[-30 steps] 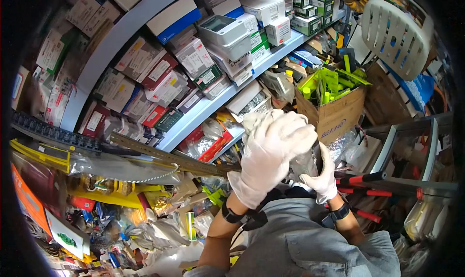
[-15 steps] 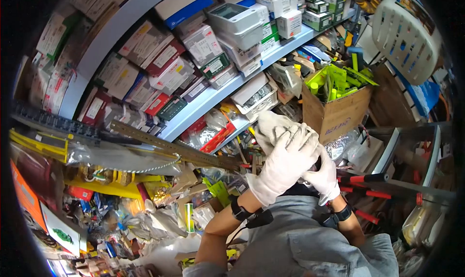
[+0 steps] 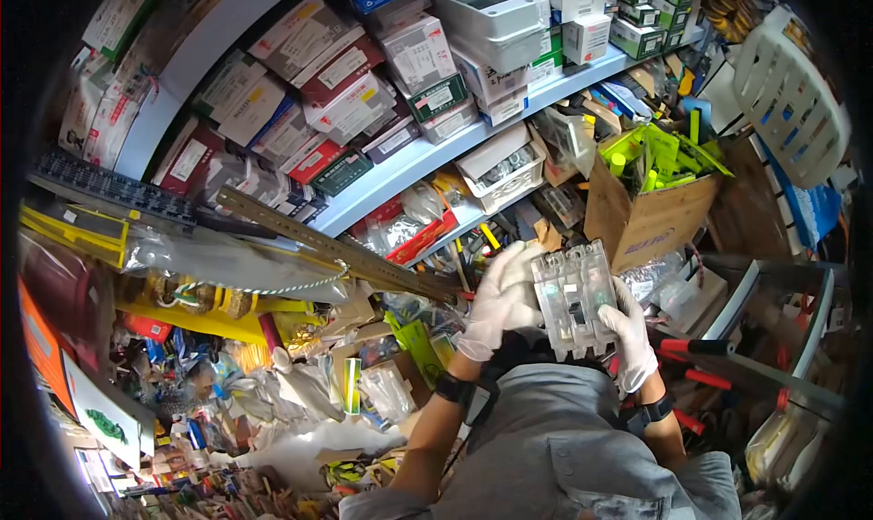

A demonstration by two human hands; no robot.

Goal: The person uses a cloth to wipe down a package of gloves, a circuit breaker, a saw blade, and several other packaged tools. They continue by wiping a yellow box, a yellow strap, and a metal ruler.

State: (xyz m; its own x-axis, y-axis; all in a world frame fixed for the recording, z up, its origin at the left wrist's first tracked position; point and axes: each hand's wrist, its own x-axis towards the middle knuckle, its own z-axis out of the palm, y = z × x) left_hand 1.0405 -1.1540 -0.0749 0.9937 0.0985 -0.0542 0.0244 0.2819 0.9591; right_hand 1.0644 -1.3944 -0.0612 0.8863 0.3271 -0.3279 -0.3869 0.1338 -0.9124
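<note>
Right hand (image 3: 629, 338) is gripping the switch block (image 3: 575, 300), a clear plastic unit with a small dark toggle near its middle. Thumb is pressing on the front face near the lower right; the other fingers are wrapping around the right edge and mostly hiding behind it. Block is sitting up in front of the chest, face toward the camera, leaning slightly.

Left hand (image 3: 502, 300) is hovering at the block's left side. Its fingers are pointing up and reading blurry; can't tell whether they're spread, pressed together or pinching anything, or whether they're touching the block. Both hands are wearing white gloves, with a black strap going around each wrist.

Cardboard box (image 3: 647, 224) is standing up and right of the block, holding yellow-green pieces. Plastic bags (image 3: 653, 277) are lying just below it. White basket (image 3: 506, 188) is sitting above the left hand, small parts filling it; red tray (image 3: 421, 244) is sitting left of that, with bagged items. Shelf (image 3: 393, 180) is running diagonally above, carrying stacked cartons (image 3: 350, 109) and a grey case (image 3: 491, 27). Red-handled tool (image 3: 696, 346) is lying right of the right hand. White chair (image 3: 791, 97) is leaning at upper right.
</note>
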